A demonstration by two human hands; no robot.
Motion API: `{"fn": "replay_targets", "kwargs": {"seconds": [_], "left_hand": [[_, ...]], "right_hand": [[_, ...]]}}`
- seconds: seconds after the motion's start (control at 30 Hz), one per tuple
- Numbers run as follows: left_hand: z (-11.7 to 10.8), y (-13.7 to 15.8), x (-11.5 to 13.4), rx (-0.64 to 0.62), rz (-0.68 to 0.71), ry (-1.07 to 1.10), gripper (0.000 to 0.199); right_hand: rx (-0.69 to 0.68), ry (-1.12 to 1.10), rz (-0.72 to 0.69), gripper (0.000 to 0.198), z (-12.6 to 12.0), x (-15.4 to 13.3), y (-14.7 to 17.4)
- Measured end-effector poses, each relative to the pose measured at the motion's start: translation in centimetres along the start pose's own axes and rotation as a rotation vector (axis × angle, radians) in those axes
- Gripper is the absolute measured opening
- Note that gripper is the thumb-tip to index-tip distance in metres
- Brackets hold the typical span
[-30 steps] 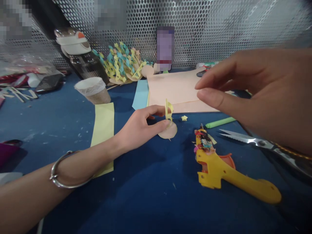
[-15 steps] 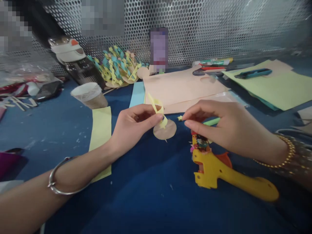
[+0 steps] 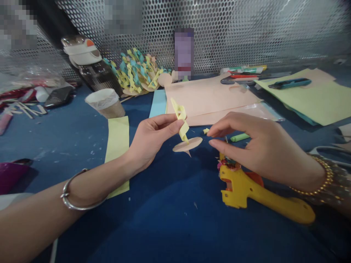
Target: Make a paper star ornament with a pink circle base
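My left hand (image 3: 153, 140) pinches a curled yellow paper strip (image 3: 184, 128) between thumb and forefinger. At its lower end the strip meets a round tan paper disc (image 3: 189, 144), which is tilted, with a small pointed tip showing below it. Opposite, my right hand (image 3: 246, 146) hovers with thumb and forefinger apart. A small yellow paper star (image 3: 206, 131) is at the forefinger's tip; whether they touch I cannot tell. Below that hand lies a yellow plastic tool (image 3: 263, 197) with a long handle, its upper end partly hidden. A green stick (image 3: 240, 137) shows behind the fingers.
A yellow paper strip (image 3: 117, 135) lies under my left forearm, near a paper cup (image 3: 105, 103) and a dark bottle (image 3: 98, 76). Peach sheets (image 3: 211, 98), a curly paper bunch (image 3: 137, 71) and a phone (image 3: 184, 51) are behind. A cutter (image 3: 290, 83) rests on yellow paper (image 3: 323, 100).
The disc has tipped from facing me to nearly edge-on, and the yellow strip is stretched more upright in my left hand. My right thumb and forefinger are slightly farther apart. The whole view shifted a little.
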State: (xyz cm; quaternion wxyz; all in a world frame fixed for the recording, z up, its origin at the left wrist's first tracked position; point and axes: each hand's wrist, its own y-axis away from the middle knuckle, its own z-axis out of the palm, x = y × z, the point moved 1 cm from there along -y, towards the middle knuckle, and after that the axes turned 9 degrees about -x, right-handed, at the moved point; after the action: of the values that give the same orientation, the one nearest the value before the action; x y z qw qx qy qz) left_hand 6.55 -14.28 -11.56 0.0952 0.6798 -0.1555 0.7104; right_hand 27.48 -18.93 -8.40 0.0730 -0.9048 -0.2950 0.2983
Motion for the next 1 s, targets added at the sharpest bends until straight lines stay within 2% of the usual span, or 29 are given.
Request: {"fn": "replay_targets", "kwargs": {"seconds": [0.17,0.37,0.63,1.0], "left_hand": [[0.3,0.6,0.2,-0.09,0.067,-0.23,0.022],[1.0,1.2,0.8,-0.225,0.165,-0.488,0.017],[1.1,1.1,0.9,-0.279,0.196,-0.633,0.016],[1.1,1.1,0.8,-0.286,0.213,-0.701,0.019]], "right_hand": [[0.066,-0.017,-0.004,0.008,-0.2,-0.1,-0.2],[0.153,-0.009,-0.05,0.024,-0.2,-0.4,-0.6],[0.146,0.008,-0.112,0.013,0.0,-1.4,-1.6],[0.147,0.011,-0.048,0.009,0.6,-1.7,-2.0]]}}
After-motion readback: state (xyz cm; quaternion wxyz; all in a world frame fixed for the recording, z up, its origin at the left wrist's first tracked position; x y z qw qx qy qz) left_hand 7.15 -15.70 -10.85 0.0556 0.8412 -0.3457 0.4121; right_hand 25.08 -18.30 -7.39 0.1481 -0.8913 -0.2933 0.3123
